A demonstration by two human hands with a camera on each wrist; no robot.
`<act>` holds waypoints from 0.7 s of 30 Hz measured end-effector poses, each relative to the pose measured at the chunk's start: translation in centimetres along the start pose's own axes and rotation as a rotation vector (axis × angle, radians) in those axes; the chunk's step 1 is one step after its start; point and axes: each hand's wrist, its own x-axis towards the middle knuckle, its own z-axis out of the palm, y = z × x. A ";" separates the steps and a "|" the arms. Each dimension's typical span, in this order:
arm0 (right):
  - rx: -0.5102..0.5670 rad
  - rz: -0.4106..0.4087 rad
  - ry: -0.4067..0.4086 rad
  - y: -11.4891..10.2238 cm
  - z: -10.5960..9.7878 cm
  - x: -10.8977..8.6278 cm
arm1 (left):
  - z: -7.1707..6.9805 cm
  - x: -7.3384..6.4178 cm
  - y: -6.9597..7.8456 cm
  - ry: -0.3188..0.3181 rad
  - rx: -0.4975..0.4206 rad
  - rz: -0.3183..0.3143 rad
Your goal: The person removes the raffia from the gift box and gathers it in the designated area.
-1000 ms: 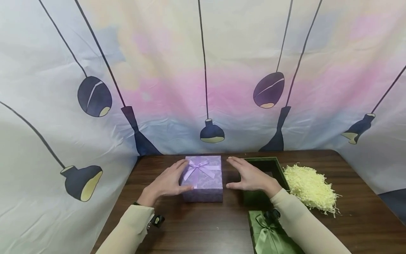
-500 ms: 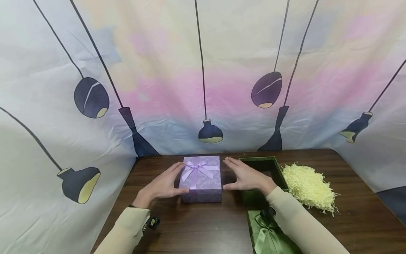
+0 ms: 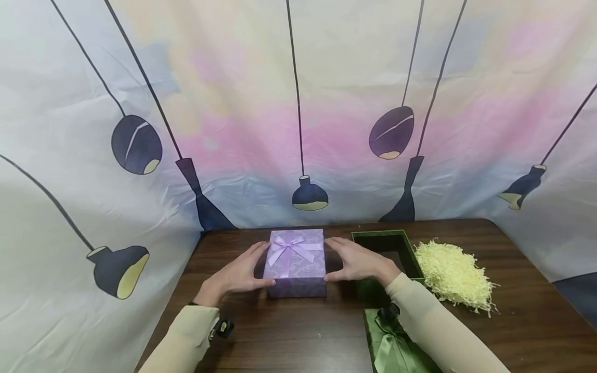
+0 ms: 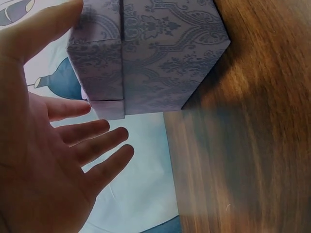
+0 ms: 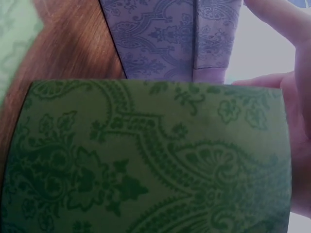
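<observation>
A lilac gift box (image 3: 305,264) with a ribbon bow on its lid stands at the far middle of the table, lid on. Along its left side is my left hand (image 3: 230,274), fingers spread, thumb tip at the front corner. In the left wrist view those fingers (image 4: 92,153) are nearly straight beside the lid's edge. My right hand (image 3: 361,261) is at the box's right side, thumb and fingertips at the lid, palm not closed round it. In the right wrist view a green patterned box wall (image 5: 146,160) hides part of that hand.
An uncovered green box (image 3: 380,235) stands close under my right hand and wrist. A green lid with a bow (image 3: 396,347) lies nearer, partly under my right sleeve. Pale yellow shredded paper (image 3: 454,277) is heaped to the right. A printed cloth (image 3: 252,129) hangs behind the table.
My right hand has moved left until its thumb and fingertips reach the lilac box. The left hand has shifted slightly along the left side. The box still stands in place.
</observation>
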 end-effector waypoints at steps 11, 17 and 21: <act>0.021 -0.007 -0.030 0.1 0.6 0.5 | 0.6 0.1 -0.3 -0.030 -0.016 -0.048; 0.029 -0.007 -0.040 0.1 0.7 0.8 | 0.6 0.2 -0.6 -0.038 -0.027 -0.047; 0.012 -0.003 -0.045 0.0 0.7 0.8 | 0.6 0.3 -0.5 -0.031 -0.048 -0.043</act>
